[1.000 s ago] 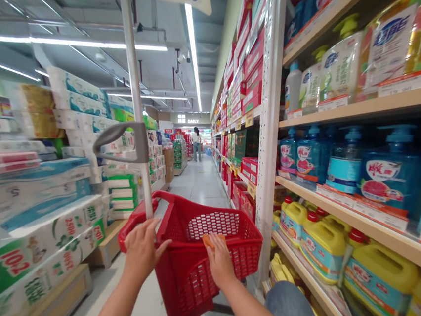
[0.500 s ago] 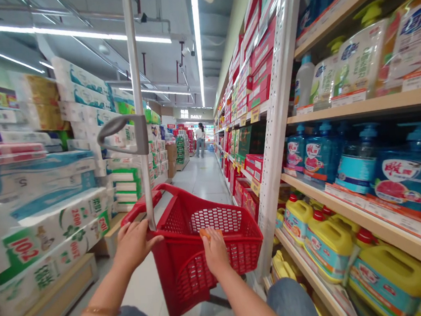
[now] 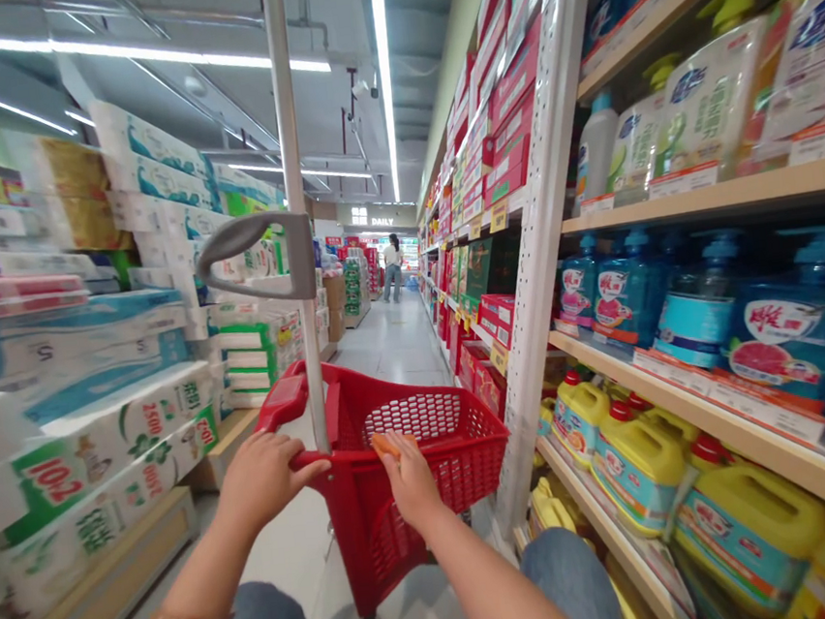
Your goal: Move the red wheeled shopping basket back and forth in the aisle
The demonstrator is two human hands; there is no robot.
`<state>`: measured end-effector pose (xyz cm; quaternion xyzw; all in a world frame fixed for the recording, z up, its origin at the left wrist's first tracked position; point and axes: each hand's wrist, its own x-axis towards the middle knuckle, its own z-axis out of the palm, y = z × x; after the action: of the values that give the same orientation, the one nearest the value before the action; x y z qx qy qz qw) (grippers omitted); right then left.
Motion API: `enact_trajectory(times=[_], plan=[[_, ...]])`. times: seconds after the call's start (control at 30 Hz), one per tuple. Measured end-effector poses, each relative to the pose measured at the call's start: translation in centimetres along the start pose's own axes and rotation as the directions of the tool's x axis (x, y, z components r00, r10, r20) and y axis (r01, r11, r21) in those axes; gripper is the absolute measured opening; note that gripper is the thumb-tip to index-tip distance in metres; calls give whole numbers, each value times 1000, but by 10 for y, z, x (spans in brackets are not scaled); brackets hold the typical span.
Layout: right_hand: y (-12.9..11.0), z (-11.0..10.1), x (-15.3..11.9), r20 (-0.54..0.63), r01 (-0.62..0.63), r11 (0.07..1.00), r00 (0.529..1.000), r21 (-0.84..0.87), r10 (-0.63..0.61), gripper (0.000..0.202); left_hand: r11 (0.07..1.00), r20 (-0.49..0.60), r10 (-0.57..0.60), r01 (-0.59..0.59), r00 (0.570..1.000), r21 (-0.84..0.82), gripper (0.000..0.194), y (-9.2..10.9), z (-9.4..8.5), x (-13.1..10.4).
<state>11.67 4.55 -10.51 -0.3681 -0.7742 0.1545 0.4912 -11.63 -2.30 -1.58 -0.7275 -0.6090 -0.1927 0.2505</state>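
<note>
A red plastic shopping basket cart (image 3: 375,527) stands tilted in front of my knees, with a metal pole rising at its left end and a grey loop handle (image 3: 258,256) on the pole. My left hand (image 3: 264,479) is closed over the red rim by the foot of the pole. At the near side rim, my right hand (image 3: 408,477) presses an orange cloth-like item (image 3: 388,443) with its fingers wrapped on it. The part of the basket I can see into holds nothing visible.
Stacked paper packs (image 3: 105,446) line the left side. Close on the right, a shelf (image 3: 691,399) holds blue pump bottles (image 3: 780,332) and yellow jugs (image 3: 638,463); its white post (image 3: 530,318) stands beside the basket. A person (image 3: 392,268) stands far down the aisle.
The pole and grey handle have shifted right and the handle slightly up, as the cart turned a little. My right hand and the orange item have moved slightly left along the rim.
</note>
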Motion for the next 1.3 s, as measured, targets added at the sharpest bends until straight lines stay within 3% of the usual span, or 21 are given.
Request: enact_trajectory(times=[0.13, 0.23, 0.33, 0.4, 0.5, 0.6, 0.67, 0.8, 1.0, 1.17, 1.3], plan=[[-18, 11, 2, -21, -72, 997, 997, 8, 72, 42, 999, -5, -38, 38, 999, 10, 44, 18, 0, 2], [-39, 15, -1, 18, 10, 999, 1000, 54, -11, 46, 996, -46, -92, 92, 995, 14, 40, 42, 1, 1], [-42, 1, -5, 36, 89, 993, 995, 84, -92, 46, 992, -83, -124, 123, 989, -13, 39, 59, 0, 0], [-33, -13, -4, 32, 99, 991, 994, 91, -103, 43, 993, -45, -48, 42, 998, -113, 37, 58, -2, 0], [-14, -27, -1, -38, 27, 996, 999, 86, -24, 40, 950, -35, 88, -94, 996, -299, 33, 42, -2, 2], [-6, -23, -1, -146, -60, 995, 987, 74, 70, 41, 924, -109, 78, -113, 991, -366, 35, 28, 7, 7], [-9, -15, -5, -187, -61, 995, 979, 75, 74, 43, 917, -138, 36, -88, 990, -388, 40, 30, 15, 10], [-21, -5, -17, -225, -53, 993, 972, 102, 74, 48, 927, -186, -25, -47, 982, -372, 39, 52, 25, 11], [-27, -3, -40, -315, -66, 994, 945, 84, 89, 53, 938, -227, -124, 40, 966, -343, 39, 93, 19, 6], [-52, -23, -46, -273, 82, 996, 958, -22, -85, 49, 938, -247, -183, 94, 952, -333, 39, 125, 15, 3], [-71, -56, -28, -199, 122, 992, 972, -24, -124, 40, 933, -195, -76, 1, 978, -360, 38, 129, 10, 4]])
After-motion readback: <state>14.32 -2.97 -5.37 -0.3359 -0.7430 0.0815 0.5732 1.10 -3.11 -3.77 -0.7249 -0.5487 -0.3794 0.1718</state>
